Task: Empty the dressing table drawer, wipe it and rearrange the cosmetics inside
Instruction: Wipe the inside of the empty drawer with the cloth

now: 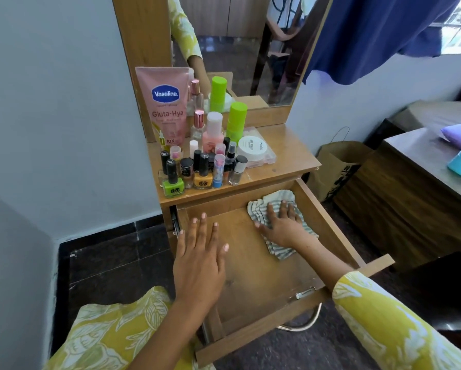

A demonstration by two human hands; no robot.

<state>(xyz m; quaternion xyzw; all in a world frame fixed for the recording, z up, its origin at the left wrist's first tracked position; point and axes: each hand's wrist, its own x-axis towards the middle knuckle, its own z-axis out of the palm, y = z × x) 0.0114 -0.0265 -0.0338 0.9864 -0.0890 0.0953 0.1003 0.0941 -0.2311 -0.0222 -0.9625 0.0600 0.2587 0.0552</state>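
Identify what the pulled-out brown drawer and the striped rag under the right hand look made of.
Pulled-out brown drawer: seemingly laminated board or wood, matte, with printed-looking grain and scuff marks. Striped rag: soft woven fabric, probably cotton, since it crumples in folds under the right hand.

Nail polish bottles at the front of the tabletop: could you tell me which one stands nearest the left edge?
The green nail polish, at the front left corner. The orange one stands further right, nearer the blue-capped tube.
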